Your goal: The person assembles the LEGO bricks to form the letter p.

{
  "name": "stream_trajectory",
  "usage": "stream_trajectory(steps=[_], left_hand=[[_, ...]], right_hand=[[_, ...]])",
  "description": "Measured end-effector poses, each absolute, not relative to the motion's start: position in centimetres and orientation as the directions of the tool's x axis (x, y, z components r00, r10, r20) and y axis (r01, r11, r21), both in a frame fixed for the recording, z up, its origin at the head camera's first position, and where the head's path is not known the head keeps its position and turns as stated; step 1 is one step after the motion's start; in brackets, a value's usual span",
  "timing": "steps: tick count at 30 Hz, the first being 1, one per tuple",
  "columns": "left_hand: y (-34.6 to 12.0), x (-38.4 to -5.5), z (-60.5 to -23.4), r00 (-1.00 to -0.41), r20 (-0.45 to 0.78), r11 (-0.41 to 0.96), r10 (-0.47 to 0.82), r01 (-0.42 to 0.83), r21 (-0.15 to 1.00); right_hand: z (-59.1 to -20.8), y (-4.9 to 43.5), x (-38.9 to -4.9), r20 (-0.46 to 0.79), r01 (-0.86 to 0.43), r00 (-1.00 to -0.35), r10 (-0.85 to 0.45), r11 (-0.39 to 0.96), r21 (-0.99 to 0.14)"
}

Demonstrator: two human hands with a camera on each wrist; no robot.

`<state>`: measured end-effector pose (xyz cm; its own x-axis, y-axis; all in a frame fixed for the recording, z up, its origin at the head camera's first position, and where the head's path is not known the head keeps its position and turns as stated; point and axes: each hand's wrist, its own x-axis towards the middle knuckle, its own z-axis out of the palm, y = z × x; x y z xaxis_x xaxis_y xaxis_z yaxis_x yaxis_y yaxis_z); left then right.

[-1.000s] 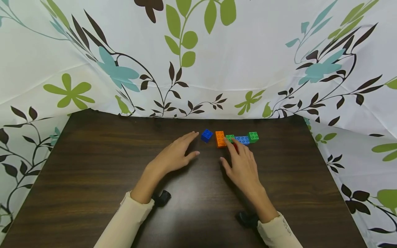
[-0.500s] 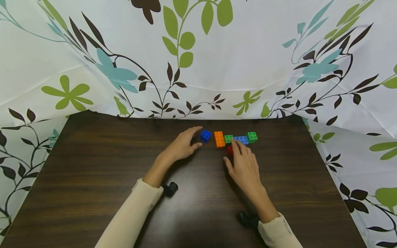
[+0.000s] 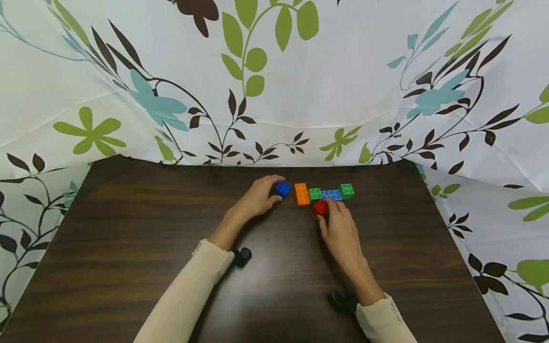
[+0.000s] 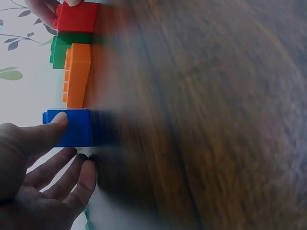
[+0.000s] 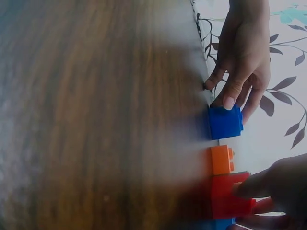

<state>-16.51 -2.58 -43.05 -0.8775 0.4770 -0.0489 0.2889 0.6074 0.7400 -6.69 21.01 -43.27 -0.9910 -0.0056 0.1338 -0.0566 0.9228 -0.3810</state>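
Rightward has slid the left hand [image 3: 257,197], its fingers pinching the dark blue block [image 3: 283,189] left of the orange block [image 3: 301,194], while the right hand [image 3: 343,233] grips the red block [image 3: 319,207], nearer on the tabletop [image 3: 150,267].

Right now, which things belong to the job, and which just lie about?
Apparently in the job:
dark blue block, left hand on it
red block, right hand on it

Lying about, seemingly:
orange block
left green block
right green block
light blue block

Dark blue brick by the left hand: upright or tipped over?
Upright: the dark blue brick shows studs on top in the head view, pointing away from the tabletop in both wrist views.
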Motion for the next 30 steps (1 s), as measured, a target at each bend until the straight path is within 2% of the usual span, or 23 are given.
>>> stream_trajectory(steps=[9,30], left_hand=[[-2.6,-16.1,-43.1,-0.893,-0.055,0.613,0.447,0.261,0.746],[-2.9,-14.9,-43.4,-0.915,-0.066,0.648,0.397,0.228,0.727]], right_hand=[[-43.4,21.2,-7.0,0.097,0.003,-0.994,0.056,0.879,-0.476],[-43.2,21.5,-6.8,0.129,-0.016,-0.99,0.054,0.874,-0.486]])
